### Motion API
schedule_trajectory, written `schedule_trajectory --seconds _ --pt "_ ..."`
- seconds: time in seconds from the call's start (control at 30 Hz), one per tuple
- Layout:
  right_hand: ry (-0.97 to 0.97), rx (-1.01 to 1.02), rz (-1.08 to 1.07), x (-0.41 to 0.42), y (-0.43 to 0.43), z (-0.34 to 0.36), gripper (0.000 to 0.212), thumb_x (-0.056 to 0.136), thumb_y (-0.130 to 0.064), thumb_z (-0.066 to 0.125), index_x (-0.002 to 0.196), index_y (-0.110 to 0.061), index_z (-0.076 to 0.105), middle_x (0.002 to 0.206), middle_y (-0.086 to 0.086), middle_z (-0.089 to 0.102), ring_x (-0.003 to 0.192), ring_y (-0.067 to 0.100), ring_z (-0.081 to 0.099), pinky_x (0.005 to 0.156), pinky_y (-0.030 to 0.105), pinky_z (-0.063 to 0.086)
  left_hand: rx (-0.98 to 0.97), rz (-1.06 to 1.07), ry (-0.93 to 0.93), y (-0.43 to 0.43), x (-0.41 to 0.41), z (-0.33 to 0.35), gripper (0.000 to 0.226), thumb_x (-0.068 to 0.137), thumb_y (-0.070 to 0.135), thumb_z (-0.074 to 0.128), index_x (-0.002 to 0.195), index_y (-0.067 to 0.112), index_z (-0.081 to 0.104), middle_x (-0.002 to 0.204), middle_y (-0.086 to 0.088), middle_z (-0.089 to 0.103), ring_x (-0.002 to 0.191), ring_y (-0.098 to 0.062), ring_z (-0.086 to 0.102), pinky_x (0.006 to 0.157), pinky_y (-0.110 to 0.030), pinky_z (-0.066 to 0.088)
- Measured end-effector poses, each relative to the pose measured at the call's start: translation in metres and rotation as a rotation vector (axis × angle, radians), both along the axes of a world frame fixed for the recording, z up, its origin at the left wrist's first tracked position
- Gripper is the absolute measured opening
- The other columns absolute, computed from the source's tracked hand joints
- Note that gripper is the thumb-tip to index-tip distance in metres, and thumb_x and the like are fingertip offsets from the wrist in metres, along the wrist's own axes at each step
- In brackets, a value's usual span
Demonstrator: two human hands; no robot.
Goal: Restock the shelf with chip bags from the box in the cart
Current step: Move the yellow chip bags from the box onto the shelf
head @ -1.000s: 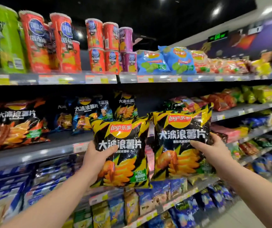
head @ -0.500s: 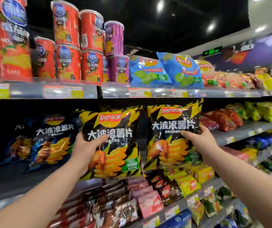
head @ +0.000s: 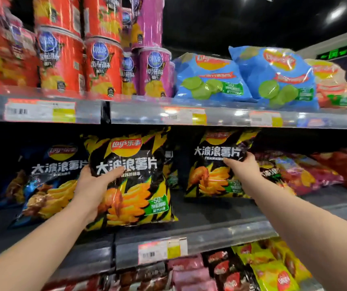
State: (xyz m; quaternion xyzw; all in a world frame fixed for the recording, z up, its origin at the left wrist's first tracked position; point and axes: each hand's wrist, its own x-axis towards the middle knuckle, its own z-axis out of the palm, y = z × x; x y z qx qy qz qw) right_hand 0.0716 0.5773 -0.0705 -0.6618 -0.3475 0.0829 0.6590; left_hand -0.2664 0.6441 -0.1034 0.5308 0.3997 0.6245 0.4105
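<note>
The person shows 2 forearms, the left forearm (head: 42, 244) and the right forearm (head: 307, 223), bare from the near frame edge to the wrists. The left hand (head: 92, 185) and right hand (head: 241, 166) are bare too.

Two black-and-yellow chip bags, each printed with ridged golden chips and a green label, faced out upright, side by side but apart, at the dark middle shelf (head: 210, 234). The left bag (head: 134, 175), gripped at its left edge by the left hand (head: 92, 185), stood near the front rim. The right bag (head: 214, 164), gripped near its upper right by the right hand (head: 241, 166), stood farther back, its top in shadow.
</note>
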Motion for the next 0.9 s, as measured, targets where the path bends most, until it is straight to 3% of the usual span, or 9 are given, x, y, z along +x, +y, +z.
schedule_trajectory --seconds 0.07,0.13,0.23,0.3,0.37,0.43,0.53,0.7,0.9 --pt "-0.002 -0.030 0.051 0.016 0.025 -0.002 0.063 0.074 -0.022 0.076 0.128 -0.007 0.046 0.125 0.014 0.058 0.113 0.031 0.054 0.083 0.030 0.040 0.013 0.048 0.000 0.006 0.009 0.000 0.086 0.064 0.034 0.082 0.136 0.019 0.038 0.102 0.006 0.054 0.089 -0.015 0.053 0.080 -0.030 0.039" --pt "0.014 -0.058 0.093 0.029 0.050 -0.003 0.070 0.074 -0.023 0.077 0.133 -0.008 0.043 0.130 0.014 0.055 0.119 0.032 0.052 0.093 0.033 0.043 0.008 0.089 0.002 0.011 0.019 -0.001 0.095 0.064 0.033 0.083 0.142 0.019 0.032 0.106 0.008 0.051 0.083 -0.008 0.051 0.078 -0.026 0.037" --pt "0.049 -0.031 0.180 0.047 0.083 -0.003 0.070 0.074 -0.017 0.077 0.133 -0.007 0.041 0.131 0.015 0.055 0.120 0.032 0.052 0.098 0.035 0.042 -0.047 0.121 -0.003 0.019 0.032 -0.004 0.111 0.061 0.040 0.083 0.149 0.017 0.018 0.144 -0.007 0.041 0.123 -0.026 0.047 0.095 -0.035 0.035" --pt "0.036 -0.047 0.213 0.058 0.100 -0.002 0.070 0.075 -0.016 0.076 0.134 -0.007 0.040 0.133 0.015 0.053 0.122 0.032 0.050 0.097 0.033 0.039 -0.052 0.124 0.001 0.023 0.041 -0.005 0.118 0.055 0.045 0.083 0.148 0.017 0.017 0.148 -0.012 0.037 0.129 -0.030 0.042 0.100 -0.039 0.034" --pt "0.053 -0.057 0.259 0.069 0.116 -0.003 0.070 0.076 -0.016 0.075 0.135 -0.008 0.038 0.134 0.016 0.052 0.122 0.033 0.049 0.097 0.035 0.039 -0.048 0.131 0.011 0.025 0.049 -0.005 0.111 0.050 0.046 0.083 0.142 0.018 0.028 0.139 -0.010 0.047 0.120 -0.029 0.049 0.098 -0.040 0.040" --pt "0.083 -0.062 0.316 0.079 0.131 -0.007 0.068 0.077 -0.015 0.073 0.135 -0.010 0.038 0.131 0.017 0.053 0.118 0.034 0.051 0.094 0.035 0.041 -0.038 0.131 0.003 0.027 0.055 -0.004 0.086 0.054 0.038 0.084 0.125 0.024 0.038 0.122 -0.005 0.057 0.105 -0.025 0.059 0.091 -0.040 0.046" --pt "0.126 -0.090 0.398 0.088 0.148 -0.017 0.066 0.080 -0.014 0.070 0.136 -0.009 0.037 0.131 0.019 0.053 0.117 0.035 0.052 0.100 0.044 0.042 -0.012 0.103 -0.030 0.031 0.062 -0.004 0.075 0.053 0.034 0.084 0.111 0.031 0.037 0.099 0.005 0.061 0.091 -0.020 0.064 0.080 -0.038 0.052" --pt "0.133 -0.050 0.417 0.098 0.166 -0.032 0.056 0.081 -0.007 0.068 0.131 -0.005 0.043 0.120 0.013 0.056 0.099 0.024 0.053 0.083 0.032 0.039 0.000 0.122 -0.050 0.036 0.072 -0.002 0.096 0.048 0.031 0.082 0.134 0.018 0.040 0.103 -0.002 0.066 0.089 -0.021 0.066 0.071 -0.032 0.052" --pt "0.041 -0.120 0.372 0.114 0.170 -0.043 0.074 0.076 -0.010 0.075 0.138 -0.004 0.035 0.132 0.021 0.053 0.119 0.035 0.052 0.101 0.043 0.042 -0.018 0.117 -0.037 0.049 0.080 -0.009 0.087 0.066 0.015 0.081 0.140 0.015 0.034 0.092 0.005 0.061 0.085 -0.015 0.062 0.065 -0.027 0.048"
